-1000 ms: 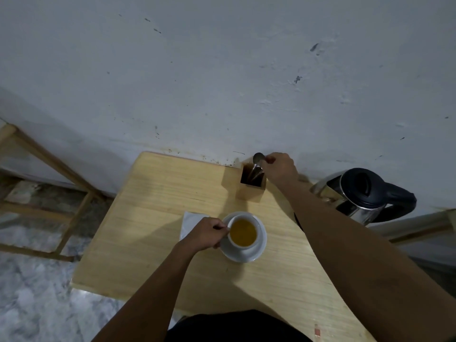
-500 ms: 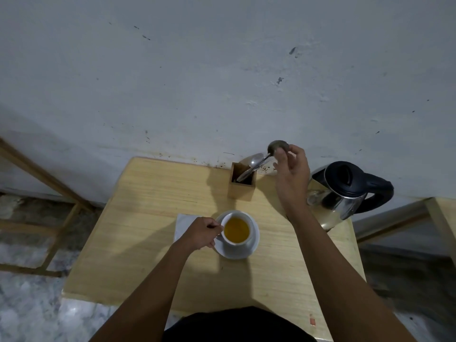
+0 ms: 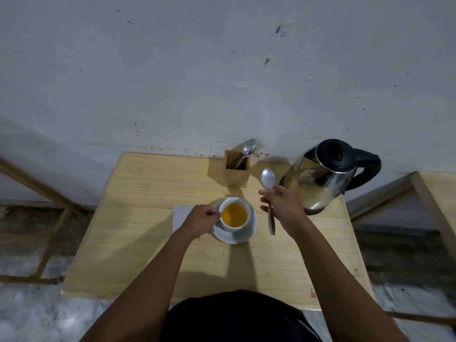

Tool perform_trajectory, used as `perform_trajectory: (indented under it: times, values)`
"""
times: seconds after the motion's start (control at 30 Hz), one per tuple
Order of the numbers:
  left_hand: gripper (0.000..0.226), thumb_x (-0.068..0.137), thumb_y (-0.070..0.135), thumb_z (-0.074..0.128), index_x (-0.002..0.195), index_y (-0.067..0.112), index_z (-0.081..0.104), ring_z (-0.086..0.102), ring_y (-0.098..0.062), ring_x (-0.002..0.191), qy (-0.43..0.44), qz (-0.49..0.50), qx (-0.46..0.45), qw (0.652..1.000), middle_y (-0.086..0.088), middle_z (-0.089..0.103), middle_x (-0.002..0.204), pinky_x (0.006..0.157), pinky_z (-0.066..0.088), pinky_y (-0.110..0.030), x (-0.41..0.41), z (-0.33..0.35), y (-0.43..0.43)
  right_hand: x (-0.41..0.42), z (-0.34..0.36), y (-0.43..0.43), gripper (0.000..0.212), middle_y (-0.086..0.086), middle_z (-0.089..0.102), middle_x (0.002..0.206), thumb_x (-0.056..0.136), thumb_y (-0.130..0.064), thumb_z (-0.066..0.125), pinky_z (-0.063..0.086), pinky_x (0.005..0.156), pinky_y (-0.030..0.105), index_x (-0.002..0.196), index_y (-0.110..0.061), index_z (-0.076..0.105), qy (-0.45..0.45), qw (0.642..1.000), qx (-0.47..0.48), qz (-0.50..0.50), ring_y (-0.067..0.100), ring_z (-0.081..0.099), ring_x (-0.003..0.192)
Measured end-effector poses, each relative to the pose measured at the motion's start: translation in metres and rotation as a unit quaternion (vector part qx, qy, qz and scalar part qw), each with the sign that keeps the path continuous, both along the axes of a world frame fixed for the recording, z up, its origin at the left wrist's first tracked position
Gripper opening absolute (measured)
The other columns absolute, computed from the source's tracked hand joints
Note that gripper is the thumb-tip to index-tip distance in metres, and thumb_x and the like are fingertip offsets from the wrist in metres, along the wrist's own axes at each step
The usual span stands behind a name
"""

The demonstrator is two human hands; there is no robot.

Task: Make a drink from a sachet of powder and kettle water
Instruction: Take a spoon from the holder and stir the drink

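A white cup [image 3: 234, 214] full of orange-yellow liquid stands on a white saucer [image 3: 246, 234] in the middle of the wooden table [image 3: 138, 233]. My left hand [image 3: 201, 220] is closed on the cup's handle at its left side. My right hand [image 3: 283, 206] holds a metal spoon [image 3: 268, 180] just right of the cup, bowl pointing away from me and handle hanging toward me. The steel kettle [image 3: 320, 183] with its black lid and handle stands at the table's back right, close behind my right hand.
A wooden cutlery holder [image 3: 237, 174] with several utensils stands against the white wall behind the cup. A white paper [image 3: 181, 214] lies under my left hand. Wooden frames stand on the floor to the left and right of the table.
My right hand lifted a spoon out of the cutlery holder and brought it down and toward me, beside the cup. My left hand stayed on the cup's handle.
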State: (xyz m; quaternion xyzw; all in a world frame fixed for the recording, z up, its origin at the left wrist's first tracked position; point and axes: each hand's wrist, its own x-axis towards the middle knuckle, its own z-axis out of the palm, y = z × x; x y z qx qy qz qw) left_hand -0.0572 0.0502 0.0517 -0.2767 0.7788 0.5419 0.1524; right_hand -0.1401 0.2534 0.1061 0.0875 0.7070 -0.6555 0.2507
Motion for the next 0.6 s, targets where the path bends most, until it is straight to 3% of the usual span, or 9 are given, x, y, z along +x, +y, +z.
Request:
perform_trajectory:
  times: [0.07, 0.17, 0.23, 0.27, 0.33, 0.47, 0.6]
  values:
    - [0.024, 0.094, 0.020, 0.057, 0.096, -0.002, 0.066, 0.058, -0.017, 0.054, 0.002, 0.000, -0.002, 1.000, -0.008, 0.061, 0.064, 0.048, 0.050, -0.020, 0.001, -0.002, 0.001, 0.010, -0.002, 0.003, 0.016, 0.011, 0.072, 0.103, 0.093, -0.007, 0.062, 0.056, 0.078, 0.027, 0.106, -0.003, 0.071, 0.001, 1.000, -0.005, 0.021, 0.019, 0.066, 0.089]
    - [0.027, 0.094, 0.021, 0.057, 0.098, -0.005, 0.066, 0.057, -0.018, 0.055, 0.010, 0.000, -0.004, 1.000, -0.009, 0.061, 0.068, 0.048, 0.050, -0.021, 0.003, -0.003, 0.002, 0.026, -0.004, 0.008, 0.015, 0.021, 0.074, 0.097, 0.092, -0.011, 0.065, 0.058, 0.075, 0.026, 0.099, -0.001, 0.074, -0.007, 0.999, 0.000, 0.033, 0.021, 0.069, 0.081]
    - [0.028, 0.094, 0.022, 0.057, 0.098, -0.005, 0.066, 0.057, -0.017, 0.054, 0.014, -0.001, -0.009, 1.000, -0.009, 0.061, 0.068, 0.047, 0.049, -0.019, 0.003, -0.004, 0.002, 0.035, -0.005, 0.009, 0.017, 0.016, 0.074, 0.084, 0.095, -0.019, 0.062, 0.055, 0.058, 0.028, 0.095, -0.007, 0.074, -0.006, 0.999, 0.032, 0.028, 0.018, 0.065, 0.062]
    - [0.029, 0.094, 0.022, 0.057, 0.098, -0.005, 0.066, 0.057, -0.016, 0.054, 0.015, -0.001, -0.012, 1.000, -0.008, 0.061, 0.067, 0.045, 0.048, -0.017, 0.004, -0.004, 0.003, 0.039, -0.007, 0.010, 0.018, 0.011, 0.069, 0.074, 0.096, -0.025, 0.060, 0.048, 0.047, 0.026, 0.097, -0.011, 0.073, 0.008, 0.998, 0.064, 0.024, 0.015, 0.057, 0.051]
    - [0.029, 0.094, 0.024, 0.057, 0.098, -0.003, 0.066, 0.057, -0.016, 0.054, 0.017, -0.003, -0.021, 1.000, -0.007, 0.060, 0.066, 0.042, 0.046, -0.013, 0.004, -0.004, 0.003, 0.042, -0.013, 0.013, 0.020, 0.003, 0.052, 0.065, 0.097, -0.031, 0.056, 0.031, 0.040, 0.021, 0.100, -0.017, 0.071, 0.032, 0.993, 0.110, 0.024, 0.012, 0.038, 0.044]
    - [0.029, 0.094, 0.024, 0.056, 0.098, -0.002, 0.066, 0.057, -0.016, 0.054, 0.022, -0.010, -0.029, 0.999, -0.009, 0.062, 0.068, 0.037, 0.041, -0.010, 0.006, -0.004, 0.003, 0.052, -0.020, 0.019, 0.024, 0.006, 0.043, 0.068, 0.099, -0.010, 0.045, 0.026, 0.044, 0.023, 0.102, 0.000, 0.066, 0.023, 0.984, 0.139, 0.112, 0.011, 0.033, 0.050]
    - [0.027, 0.095, 0.024, 0.056, 0.099, -0.001, 0.067, 0.058, -0.016, 0.055, 0.022, -0.009, -0.029, 0.999, -0.010, 0.062, 0.071, 0.032, 0.036, -0.010, 0.007, -0.003, 0.003, 0.062, -0.022, 0.020, 0.027, -0.015, 0.053, 0.066, 0.102, -0.020, 0.047, 0.034, 0.053, 0.017, 0.121, -0.019, 0.065, 0.104, 0.964, 0.210, 0.122, 0.001, 0.046, 0.053]
